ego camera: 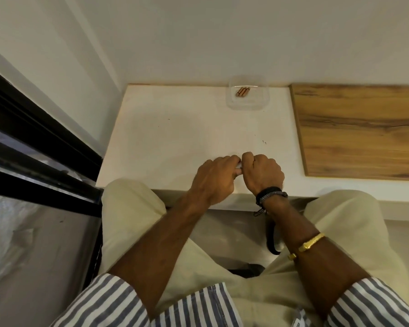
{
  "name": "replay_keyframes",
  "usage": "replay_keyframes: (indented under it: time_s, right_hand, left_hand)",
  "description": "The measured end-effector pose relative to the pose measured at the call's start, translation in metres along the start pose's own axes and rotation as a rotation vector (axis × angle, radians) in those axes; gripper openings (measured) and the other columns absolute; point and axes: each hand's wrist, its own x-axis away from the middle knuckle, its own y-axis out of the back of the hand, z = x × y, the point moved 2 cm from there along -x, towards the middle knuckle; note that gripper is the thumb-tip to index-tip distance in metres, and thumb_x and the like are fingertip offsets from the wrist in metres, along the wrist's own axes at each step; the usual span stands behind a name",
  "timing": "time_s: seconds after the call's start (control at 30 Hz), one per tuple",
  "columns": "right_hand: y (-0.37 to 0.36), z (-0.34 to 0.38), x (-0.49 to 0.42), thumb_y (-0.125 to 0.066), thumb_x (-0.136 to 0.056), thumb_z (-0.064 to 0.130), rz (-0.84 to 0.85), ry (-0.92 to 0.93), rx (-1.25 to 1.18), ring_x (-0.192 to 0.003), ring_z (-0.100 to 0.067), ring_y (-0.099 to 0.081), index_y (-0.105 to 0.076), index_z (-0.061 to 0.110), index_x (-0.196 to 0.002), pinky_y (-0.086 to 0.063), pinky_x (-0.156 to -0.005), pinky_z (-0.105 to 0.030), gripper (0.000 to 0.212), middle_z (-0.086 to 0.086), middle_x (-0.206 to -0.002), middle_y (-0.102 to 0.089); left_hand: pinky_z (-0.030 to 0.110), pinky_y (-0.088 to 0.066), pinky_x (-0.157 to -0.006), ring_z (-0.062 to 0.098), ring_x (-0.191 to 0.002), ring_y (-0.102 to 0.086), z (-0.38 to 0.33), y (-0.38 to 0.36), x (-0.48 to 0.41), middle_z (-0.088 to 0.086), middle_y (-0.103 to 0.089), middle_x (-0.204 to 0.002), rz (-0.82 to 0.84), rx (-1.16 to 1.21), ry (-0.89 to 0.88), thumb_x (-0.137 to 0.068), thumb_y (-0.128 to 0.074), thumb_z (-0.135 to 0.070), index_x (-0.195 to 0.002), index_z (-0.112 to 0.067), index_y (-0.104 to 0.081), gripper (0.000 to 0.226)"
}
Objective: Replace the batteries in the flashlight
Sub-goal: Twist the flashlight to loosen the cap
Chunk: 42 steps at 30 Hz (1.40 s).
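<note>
White wall fills the top of the view. Black window frame (33, 142) runs diagonally down the left side. White table (175, 138) sits in the middle, person seated at its near edge, cream trousers (132, 220) with knees either side, striped shirt sleeves (109, 303) at the bottom. Wood-grain board (359, 131) lies on the right part of the table, its left edge next to the white surface.

Clear plastic container (248, 102) stands at the far edge of the table against the wall, well apart from the hands. Inside it, copper-coloured batteries (243, 91) lie side by side, touching; looks like two or three, count unclear.

Both hands are over the near centre of the table, knuckles up, touching each other. Left hand (213, 178) fingers curled together around something small. Right hand (262, 173) also fisted, fingers curled shut, pressed against the left. Between the two fists only a small pale sliver (239, 166) shows, probably the flashlight, mostly hidden by the fingers; cannot tell its shape or whether it is open.

Right wrist has dark braided bands (270, 195), and a gold bracelet (311, 241) sits further up the forearm. A black strap (270, 241) hangs below the table edge beside the right forearm.
</note>
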Motion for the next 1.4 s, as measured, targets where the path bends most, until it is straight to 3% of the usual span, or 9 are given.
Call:
replay_keyframes:
  time_s: [0.1,0.37,0.63,0.77,0.87,0.97,1.1,1.27,1.4]
  right_hand:
    - [-0.002,0.001,0.008,-0.011,-0.086,0.044,-0.080,0.088,-0.033,-0.041,-0.016,-0.031,-0.036,0.012,-0.058,-0.026,-0.049,-0.023,0.050,0.003,-0.044,-0.038]
    - [0.010,0.003,0.007,-0.025,-0.097,0.034,-0.259,0.331,-0.102,-0.037,-0.021,-0.035,-0.034,0.018,-0.045,-0.027,-0.046,-0.027,0.054,0.007,-0.039,-0.035]
    - [0.001,-0.005,-0.005,-0.038,-0.100,0.066,0.133,0.016,-0.373,-0.056,-0.013,-0.059,-0.063,0.024,-0.057,-0.043,-0.058,-0.030,0.065,0.007,-0.056,-0.063]
    - [0.008,-0.012,-0.007,-0.052,-0.098,0.059,0.278,0.076,-0.468,-0.046,-0.001,-0.055,-0.065,0.020,-0.070,-0.046,-0.055,-0.023,0.050,0.010,-0.056,-0.063]
    - [0.010,-0.012,-0.007,-0.067,-0.097,0.036,0.281,0.164,-0.526,-0.062,-0.004,-0.064,-0.067,0.015,-0.100,-0.052,-0.053,-0.016,0.021,0.002,-0.080,-0.068]
    - [0.015,-0.011,-0.007,-0.075,-0.092,0.030,0.281,0.154,-0.618,-0.074,-0.014,-0.071,-0.065,0.019,-0.116,-0.060,-0.058,-0.025,0.028,0.000,-0.102,-0.071]
    - [0.016,-0.010,-0.005,-0.058,-0.094,0.060,0.243,0.032,-0.583,-0.055,-0.009,-0.070,-0.072,0.022,-0.094,-0.053,-0.048,-0.021,0.040,0.004,-0.076,-0.075]
    - [0.016,-0.013,-0.004,-0.057,-0.102,0.022,0.180,0.087,-0.600,-0.054,-0.008,-0.067,-0.073,0.017,-0.088,-0.055,-0.049,-0.023,0.022,0.001,-0.072,-0.073]
    - [0.020,-0.010,-0.004,-0.058,-0.101,0.038,0.198,0.040,-0.721,-0.056,-0.016,-0.070,-0.076,0.012,-0.090,-0.058,-0.050,-0.028,0.034,-0.003,-0.073,-0.076]
  left_hand:
    - [0.041,-0.050,-0.072,0.022,-0.078,-0.059,0.010,0.009,-0.003,0.002,-0.065,-0.088,0.223,0.255,0.040,-0.104,-0.044,-0.028,-0.105,-0.013,-0.060,0.021]
    - [0.028,-0.048,-0.062,0.017,-0.064,-0.051,0.012,0.015,0.000,0.010,-0.059,-0.075,0.383,0.672,0.056,-0.106,-0.044,-0.014,-0.086,-0.002,-0.060,0.029]
    - [0.047,-0.053,-0.079,0.023,-0.086,-0.060,0.019,0.009,-0.001,0.005,-0.069,-0.100,0.082,0.154,0.071,-0.103,-0.049,-0.029,-0.113,-0.012,-0.062,0.024]
    - [0.045,-0.053,-0.078,0.023,-0.085,-0.060,0.022,0.006,0.000,0.007,-0.069,-0.102,0.079,0.132,0.066,-0.104,-0.048,-0.030,-0.116,-0.011,-0.062,0.026]
    - [0.045,-0.052,-0.078,0.024,-0.085,-0.061,0.025,0.005,-0.001,0.007,-0.069,-0.100,0.074,0.188,0.109,-0.104,-0.047,-0.028,-0.114,-0.010,-0.062,0.026]
    - [0.044,-0.053,-0.080,0.025,-0.088,-0.062,0.026,0.005,-0.001,0.009,-0.070,-0.104,0.040,0.162,0.113,-0.103,-0.049,-0.028,-0.118,-0.010,-0.062,0.026]
    - [0.046,-0.053,-0.079,0.024,-0.086,-0.061,0.025,0.003,-0.002,0.007,-0.070,-0.103,0.026,0.141,0.094,-0.103,-0.049,-0.029,-0.118,-0.011,-0.061,0.026]
    - [0.045,-0.054,-0.079,0.024,-0.085,-0.060,0.025,0.002,-0.003,0.008,-0.068,-0.103,0.003,0.136,0.086,-0.102,-0.050,-0.028,-0.120,-0.011,-0.060,0.026]
    - [0.045,-0.054,-0.081,0.024,-0.087,-0.061,0.025,0.003,-0.003,0.009,-0.070,-0.106,0.005,0.135,0.085,-0.102,-0.051,-0.028,-0.121,-0.010,-0.060,0.028]
